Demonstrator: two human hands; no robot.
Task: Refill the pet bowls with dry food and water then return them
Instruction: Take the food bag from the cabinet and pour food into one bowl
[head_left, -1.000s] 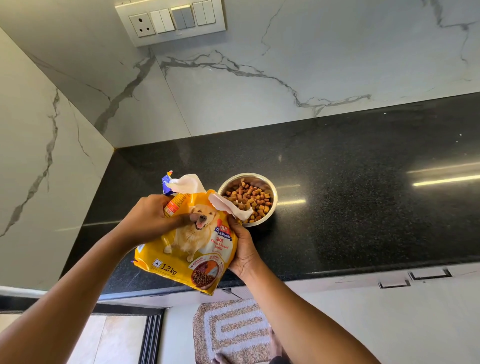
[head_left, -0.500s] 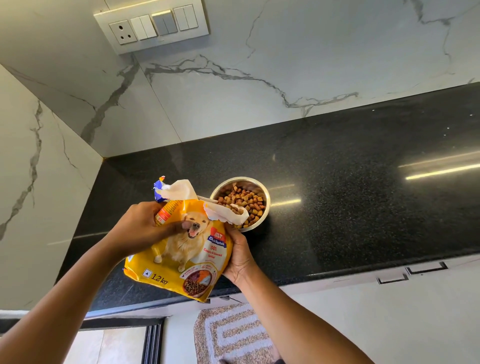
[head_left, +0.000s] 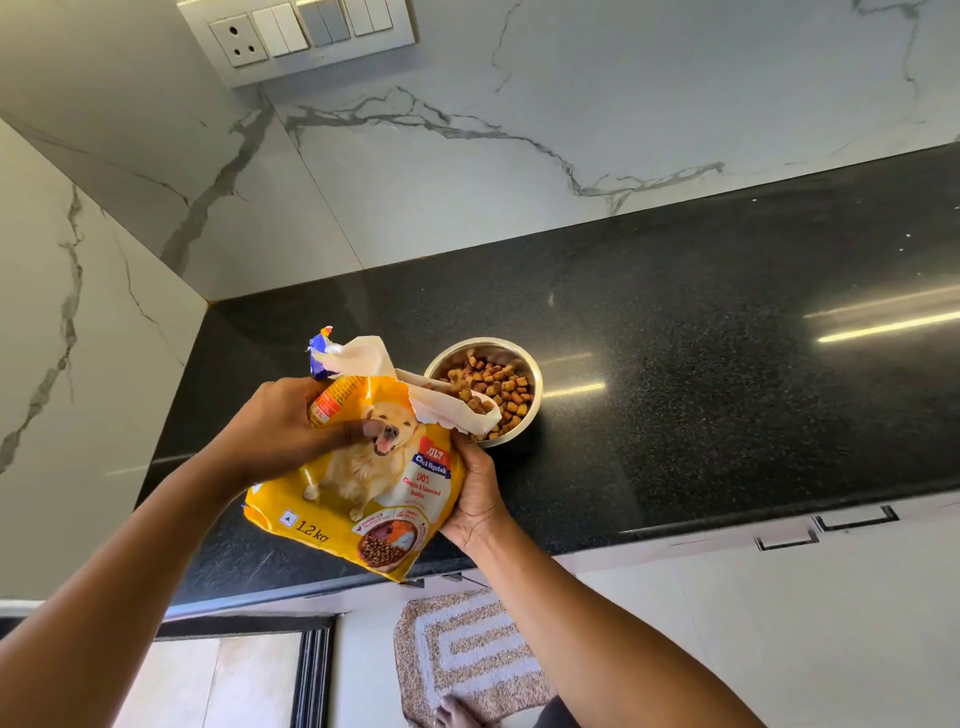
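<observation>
Left hand (head_left: 283, 431): closed over the upper front of the food bag (head_left: 363, 483), thumb pressed across the printed dog's face. Right hand (head_left: 475, 499): cupped under the bag's right side, fingers wrapped behind it, wrist below the desk edge.

Food bag: yellow, printed with a golden dog, a bowl of kibble and "1.2 kg" near the lower left corner. Held off the desk, tilted, torn top end pointing up and to the right. White inner lining folded open at the mouth; one flap lying over the near left rim of the bowl (head_left: 535, 384).

Bowl: round, shiny metal, standing upright on the desk just beyond the right hand. Filled with brown and tan kibble (head_left: 501, 387), pieces heaped to near the rim. Partly covered at the lower left by the bag's white flap.

Desk (head_left: 675, 389): black speckled stone, glossy, with bright streaks of reflected light to the right of the bowl. Left end meeting a corner of the walls.

Walls (head_left: 467, 171): white marble pattern with grey veins, behind and to the left. Switch panel (head_left: 301, 31) with one socket and several rocker switches at top.

Below the desk: white drawer fronts with dark recessed handles (head_left: 854, 519). Floor mat (head_left: 467, 654), beige and white striped loops, with bare toes (head_left: 454, 714) at its near edge.
</observation>
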